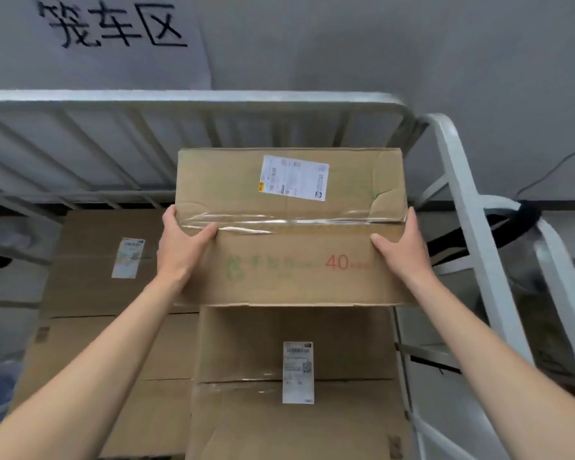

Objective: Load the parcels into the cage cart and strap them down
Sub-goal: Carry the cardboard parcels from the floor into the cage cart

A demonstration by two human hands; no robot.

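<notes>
A brown cardboard parcel (289, 257), taped across its top and marked with a red "40" and a white shipping label, is gripped from both sides. My left hand (180, 244) clasps its left edge with the thumb on top. My right hand (404, 247) clasps its right edge the same way. The parcel is over another labelled parcel (296, 370) in the right half of the cage cart (213, 97); whether it rests on that one I cannot tell. A lower stack of parcels (97, 260) fills the left half.
The cart's grey barred back panel runs behind the parcels. A white tubular side frame (462, 180) rises at the right with a black strap (512, 217) looped around it. A grey wall with a handwritten paper sign (110, 24) stands behind.
</notes>
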